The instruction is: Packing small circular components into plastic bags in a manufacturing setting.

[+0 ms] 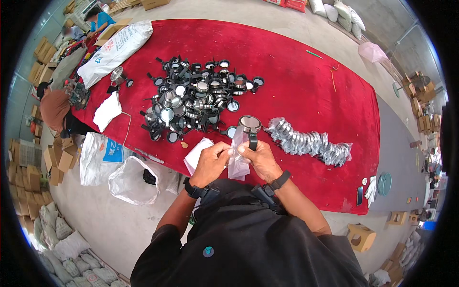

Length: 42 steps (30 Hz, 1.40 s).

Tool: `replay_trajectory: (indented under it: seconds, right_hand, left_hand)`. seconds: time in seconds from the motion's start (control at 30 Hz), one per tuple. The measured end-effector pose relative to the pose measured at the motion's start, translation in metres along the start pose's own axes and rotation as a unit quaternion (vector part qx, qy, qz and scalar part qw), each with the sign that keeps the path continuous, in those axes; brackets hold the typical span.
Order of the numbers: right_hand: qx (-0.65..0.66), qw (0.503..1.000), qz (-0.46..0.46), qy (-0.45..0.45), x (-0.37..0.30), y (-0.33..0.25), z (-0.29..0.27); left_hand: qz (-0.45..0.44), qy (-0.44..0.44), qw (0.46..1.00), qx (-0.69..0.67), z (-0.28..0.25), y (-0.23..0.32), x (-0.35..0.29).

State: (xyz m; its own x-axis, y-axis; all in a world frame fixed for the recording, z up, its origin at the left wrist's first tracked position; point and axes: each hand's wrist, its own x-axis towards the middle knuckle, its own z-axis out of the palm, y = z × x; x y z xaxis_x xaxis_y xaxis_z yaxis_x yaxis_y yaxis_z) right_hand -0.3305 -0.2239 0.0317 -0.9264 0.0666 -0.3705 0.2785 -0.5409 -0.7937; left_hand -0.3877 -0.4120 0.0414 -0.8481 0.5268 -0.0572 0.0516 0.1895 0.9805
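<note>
My left hand point(209, 164) pinches the edge of a thin clear plastic bag point(238, 167) at the table's near edge. In my right hand point(262, 161) is the black handle of a round, silver-rimmed metal piece point(249, 123), its round end pointing away from me. The right thumb lies close to the bag, and the piece's rim is outside it. Left of it is a big heap of similar black-handled round pieces point(191, 103). A row of bagged pieces point(306, 142) lies to the right. White plastic sheets point(197, 154) rest beside my left hand.
A red cloth point(306, 86) covers the table. Its left end holds a white woven sack point(116, 51) and a white cloth point(108, 111). A phone point(359, 196) and gloves point(371, 192) lie at the right. Open white sacks point(133, 181) stand on the floor. Other people point(56, 107) are at the left.
</note>
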Motion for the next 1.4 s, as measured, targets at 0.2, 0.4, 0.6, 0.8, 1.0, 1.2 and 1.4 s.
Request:
replay_trajectory:
  seconds: [0.2,0.4,0.6,0.8,1.0,1.2,1.4]
  right_hand:
    - [-0.042,0.999,-0.019,0.013,-0.001,-0.003,-0.004]
    - [0.022,0.999,-0.019,-0.028,-0.002,0.001,-0.005]
    - [0.007,0.999,-0.027,-0.034,-0.005,-0.003,-0.003]
    - [-0.021,1.000,-0.006,0.002,-0.012,-0.007,0.016]
    - [-0.006,1.000,-0.028,-0.008,-0.009,-0.001,0.011]
    - [0.003,0.999,-0.038,0.031,-0.013,-0.005,-0.003]
    - [-0.010,0.999,-0.020,0.028,-0.018,-0.004,-0.003]
  left_hand:
    - [0.001,-0.007,1.000,-0.002,0.001,-0.007,-0.001]
    - [0.014,0.028,0.999,0.035,0.002,-0.003,0.003]
    - [0.028,0.107,0.993,0.028,0.010,0.007,-0.003]
    - [-0.003,0.035,0.997,-0.061,0.021,0.021,-0.012]
    - [-0.057,0.042,0.987,-0.146,0.011,-0.010,-0.008]
    - [-0.020,0.037,0.997,-0.059,-0.004,-0.004,-0.011]
    - [-0.067,0.033,0.984,-0.163,-0.009,-0.007,-0.013]
